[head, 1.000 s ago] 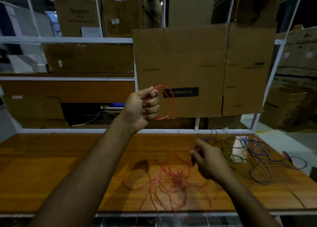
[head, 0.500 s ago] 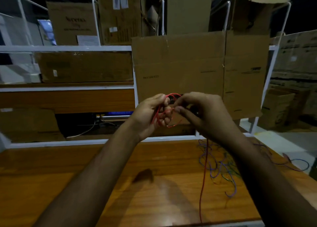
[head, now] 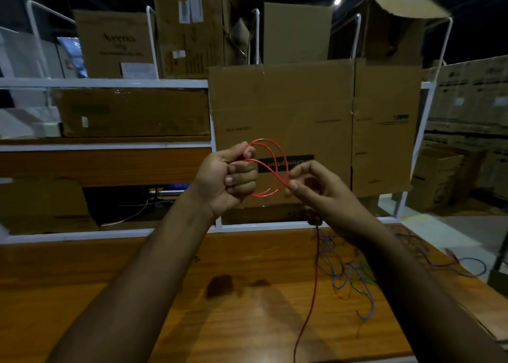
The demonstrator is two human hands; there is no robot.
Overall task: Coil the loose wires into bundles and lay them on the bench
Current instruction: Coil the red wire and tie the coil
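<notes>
Cardboard boxes (head: 283,132) crowd the white shelving behind the wooden bench (head: 137,294), and that is the whole of the one head view I have to work from. What worries me first is the coil springing apart: the red wire (head: 270,167) is stiff enough to stand in open loops, so if the left hand (head: 225,181) slackens while a new turn is fed in, I judge the loops could fan out and slip off. A second risk is the free tail, which drops from below the right hand (head: 321,195) down across the bench and out of frame at the bottom; it runs just beside the tangle of blue and purple wires (head: 346,269), and pulling it up could snag that tangle and drag it along. As for the hold, my left fingers (head: 242,180) are clenched into a fist around one side of the red loops, which arc out from the top of the fist and curve back beneath it. My right fingers (head: 295,184) pinch the far side of the loops between thumb and forefinger, directly across from the left fist, both hands raised well above the bench. No finished bundle lies on the bench within view.
</notes>
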